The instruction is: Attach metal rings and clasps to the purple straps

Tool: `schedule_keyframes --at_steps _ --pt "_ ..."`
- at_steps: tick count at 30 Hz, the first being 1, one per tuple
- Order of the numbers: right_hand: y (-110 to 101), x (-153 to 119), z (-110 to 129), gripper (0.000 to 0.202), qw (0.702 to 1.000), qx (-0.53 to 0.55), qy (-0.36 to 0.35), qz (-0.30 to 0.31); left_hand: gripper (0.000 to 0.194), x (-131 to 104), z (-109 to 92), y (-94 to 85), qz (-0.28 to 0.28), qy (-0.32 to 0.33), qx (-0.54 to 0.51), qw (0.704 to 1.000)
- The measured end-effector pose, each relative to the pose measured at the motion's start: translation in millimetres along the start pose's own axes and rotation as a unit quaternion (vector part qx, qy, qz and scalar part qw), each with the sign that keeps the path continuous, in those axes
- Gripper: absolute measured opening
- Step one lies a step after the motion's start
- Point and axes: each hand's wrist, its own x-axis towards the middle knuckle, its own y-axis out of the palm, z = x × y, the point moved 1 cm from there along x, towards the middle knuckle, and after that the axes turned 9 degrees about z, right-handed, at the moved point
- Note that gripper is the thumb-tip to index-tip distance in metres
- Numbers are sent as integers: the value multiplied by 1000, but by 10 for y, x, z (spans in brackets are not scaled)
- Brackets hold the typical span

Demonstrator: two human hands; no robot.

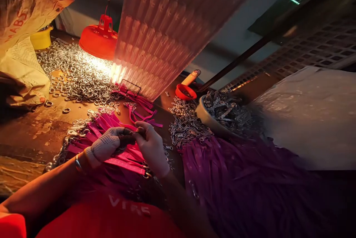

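Observation:
My left hand (pixel 111 142), in a dotted white glove with bare or dark fingertips, is closed at the centre over a pile of pink straps (pixel 125 163). Against its fingertips my right hand (pixel 152 147) is pinched. Between the two lies the end of a pink strap (pixel 126 124), its tip hidden by the fingers. Metal rings and clasps fringe the pile's left side. Just beyond the hands, more pink straps (pixel 136 98) lie by a black wire loop. Purple straps (pixel 222 171) are heaped at the right.
A red lamp (pixel 98 41) hangs over a heap of metal rings (pixel 80 78). Clear ribbed plastic (pixel 158 41) hangs behind. Metal clasps (pixel 186 124) lie near a red bowl (pixel 185 92) and a full basin (pixel 208 117). A paper sack (pixel 22 63) stands left, a white sack (pixel 311 115) right.

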Motion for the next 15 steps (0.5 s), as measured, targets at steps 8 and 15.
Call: schedule_keyframes --at_steps 8,15 --pt "4 -35 -45 32 998 -34 -51 16 30 -28 44 118 -50 44 -32 997" --pt "-42 -81 -29 30 962 -260 -73 30 32 100 58 113 15 -25 -171 985"
